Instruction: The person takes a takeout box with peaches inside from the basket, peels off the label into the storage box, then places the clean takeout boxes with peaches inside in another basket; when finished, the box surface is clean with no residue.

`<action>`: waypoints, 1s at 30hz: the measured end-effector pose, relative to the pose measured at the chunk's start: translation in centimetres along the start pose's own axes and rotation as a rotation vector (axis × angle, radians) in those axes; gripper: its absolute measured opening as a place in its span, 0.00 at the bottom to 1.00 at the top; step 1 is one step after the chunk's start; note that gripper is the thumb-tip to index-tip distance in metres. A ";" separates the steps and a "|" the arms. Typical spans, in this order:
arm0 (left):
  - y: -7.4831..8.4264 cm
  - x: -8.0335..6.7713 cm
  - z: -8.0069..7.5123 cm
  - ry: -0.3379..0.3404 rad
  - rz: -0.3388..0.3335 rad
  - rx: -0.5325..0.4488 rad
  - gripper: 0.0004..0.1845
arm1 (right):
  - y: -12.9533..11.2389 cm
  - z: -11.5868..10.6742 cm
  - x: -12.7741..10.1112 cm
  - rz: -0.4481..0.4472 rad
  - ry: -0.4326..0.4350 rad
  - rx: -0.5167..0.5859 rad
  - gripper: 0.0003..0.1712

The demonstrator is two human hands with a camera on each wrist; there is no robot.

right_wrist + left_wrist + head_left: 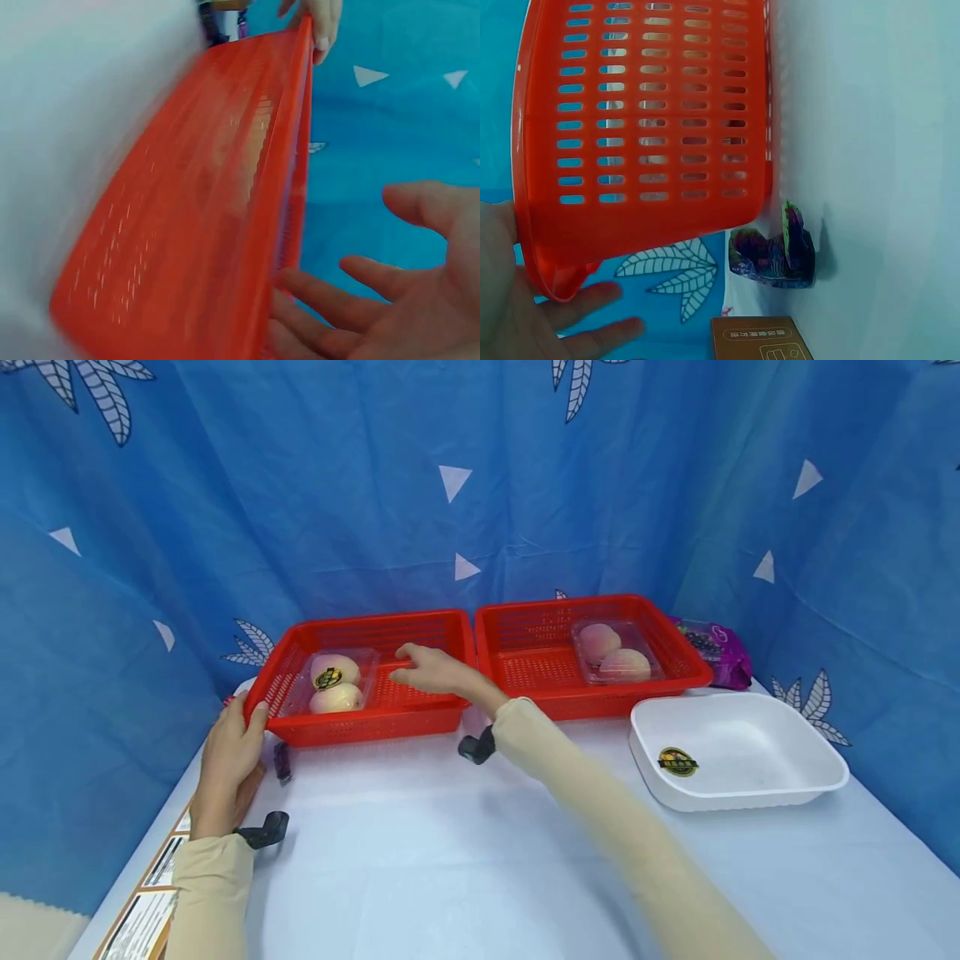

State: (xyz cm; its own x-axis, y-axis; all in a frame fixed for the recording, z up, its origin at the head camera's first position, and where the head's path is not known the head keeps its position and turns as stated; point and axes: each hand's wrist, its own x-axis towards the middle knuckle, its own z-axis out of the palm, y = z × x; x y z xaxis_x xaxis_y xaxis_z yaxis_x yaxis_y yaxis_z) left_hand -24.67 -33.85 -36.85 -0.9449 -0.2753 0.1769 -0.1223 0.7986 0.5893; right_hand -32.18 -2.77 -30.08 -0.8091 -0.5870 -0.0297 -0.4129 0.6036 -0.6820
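My left hand (232,747) grips the near left corner of the left red plastic basket (375,725). In the left wrist view, its fingers (592,304) reach past the basket rim at that corner. A clear pack of two peaches (335,683), with a dark round sticker, lies inside on the left. Over the right part of this basket is my right hand (442,675), holding nothing. The right wrist view shows its fingers (330,300) spread beside the basket rim; whether some touch it, I cannot tell.
A second red basket (555,706) adjoins on the right, with another peach pack (617,652) inside. A white tray (750,752) with a sticker stands at right. Behind is a purple grape bag (731,658). A small dark wrapper (282,762) and brown box (142,910) lie left.
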 end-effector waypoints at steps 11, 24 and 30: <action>0.6 -0.2 0.5 -0.004 0.028 -0.038 0.34 | -1.7 5.0 5.4 0.132 -0.234 0.118 0.39; 0.3 -0.2 0.1 0.003 0.043 -0.031 0.34 | -2.2 5.5 6.3 0.219 -0.147 0.732 0.16; 0.2 -0.4 -0.1 -0.005 0.019 -0.046 0.35 | -2.3 5.4 6.1 0.306 0.021 0.731 0.28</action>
State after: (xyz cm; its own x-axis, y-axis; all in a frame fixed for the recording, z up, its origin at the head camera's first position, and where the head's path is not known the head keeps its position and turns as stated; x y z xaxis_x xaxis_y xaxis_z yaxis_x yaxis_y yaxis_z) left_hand -24.28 -33.61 -36.71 -0.9484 -0.2574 0.1851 -0.0898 0.7781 0.6217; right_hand -33.93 -10.65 -32.63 -0.8528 -0.4377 -0.2847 0.2025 0.2253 -0.9530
